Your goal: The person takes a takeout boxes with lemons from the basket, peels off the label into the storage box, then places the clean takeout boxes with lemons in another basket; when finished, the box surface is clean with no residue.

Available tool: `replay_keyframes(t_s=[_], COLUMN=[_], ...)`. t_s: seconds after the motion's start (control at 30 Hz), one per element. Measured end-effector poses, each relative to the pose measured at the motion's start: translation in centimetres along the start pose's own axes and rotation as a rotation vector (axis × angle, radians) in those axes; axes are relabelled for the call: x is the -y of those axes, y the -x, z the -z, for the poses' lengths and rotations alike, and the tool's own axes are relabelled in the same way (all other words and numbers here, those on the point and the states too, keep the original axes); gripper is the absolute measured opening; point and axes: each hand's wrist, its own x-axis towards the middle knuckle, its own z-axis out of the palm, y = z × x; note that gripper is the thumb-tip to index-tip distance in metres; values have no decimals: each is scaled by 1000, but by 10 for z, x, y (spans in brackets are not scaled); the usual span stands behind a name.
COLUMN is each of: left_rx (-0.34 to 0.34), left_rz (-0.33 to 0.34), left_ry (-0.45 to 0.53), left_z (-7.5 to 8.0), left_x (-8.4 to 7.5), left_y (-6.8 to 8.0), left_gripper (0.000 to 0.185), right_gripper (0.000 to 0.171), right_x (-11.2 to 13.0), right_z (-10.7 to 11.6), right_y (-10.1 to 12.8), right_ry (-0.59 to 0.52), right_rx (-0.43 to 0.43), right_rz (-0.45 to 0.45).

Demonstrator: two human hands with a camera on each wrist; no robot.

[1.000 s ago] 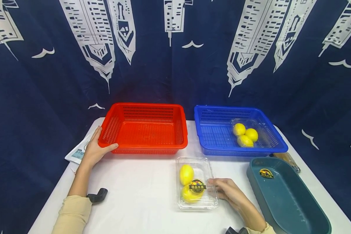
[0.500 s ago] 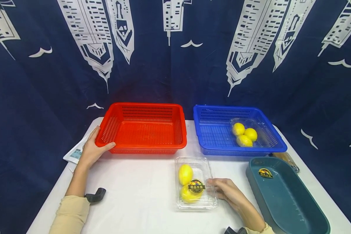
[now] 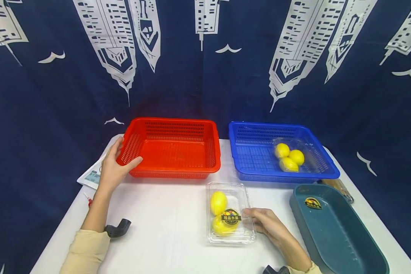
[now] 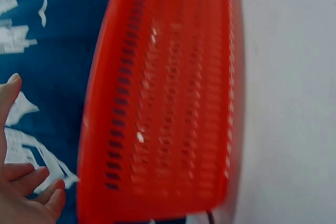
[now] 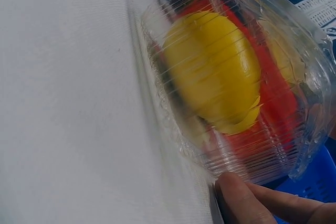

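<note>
A red mesh basket (image 3: 171, 152) stands empty at the back left of the white table (image 3: 164, 224). My left hand (image 3: 118, 167) is spread round its front left corner, thumb against the front wall and fingers along the left side. In the left wrist view the basket (image 4: 173, 108) fills the frame and the fingers (image 4: 31, 182) show a gap from it. A clear plastic box (image 3: 230, 213) with two lemons and a dark label lies in front of me. My right hand (image 3: 262, 222) rests its fingertips on that box's right edge; one fingertip (image 5: 236, 198) touches the box (image 5: 231, 93) at its rim.
A blue mesh basket (image 3: 284, 177) at the back right holds a clear box of three lemons (image 3: 289, 156). A teal tray (image 3: 332, 236) lies at the right front. A paper sheet (image 3: 90, 177) and a black clip (image 3: 118, 229) sit on the left. A dark curtain hangs behind.
My left hand has slid a little up and right at the red basket's corner, its thumb now higher on the front wall. The right hand and the lemon box have stayed put.
</note>
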Motion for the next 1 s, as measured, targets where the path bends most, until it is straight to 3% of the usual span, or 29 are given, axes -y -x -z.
replay_keyframes(t_s=[0.3, 0.47, 0.63, 0.73, 0.83, 1.0], left_rx=[136, 305, 523, 627, 696, 705], left_rz=[-114, -176, -218, -200, -130, 4], left_ry=[79, 225, 341, 366, 399, 429], left_z=[-22, -40, -64, -81, -98, -126], left_x=[-27, -37, -44, -43, -40, -30], left_y=[19, 32, 49, 59, 67, 79], left_gripper=[90, 87, 83, 82, 81, 78], right_gripper=[54, 54, 55, 56, 57, 55], right_x=[-2, -4, -3, -2, -2, -1], right_z=[0, -1, -1, -2, -2, -2], right_y=[3, 3, 2, 2, 1, 1], right_ry=[9, 12, 6, 2, -1, 0], right_rx=[-20, -35, -30, -22, -16, -16], right_rz=[-14, -26, -22, -17, -12, -8])
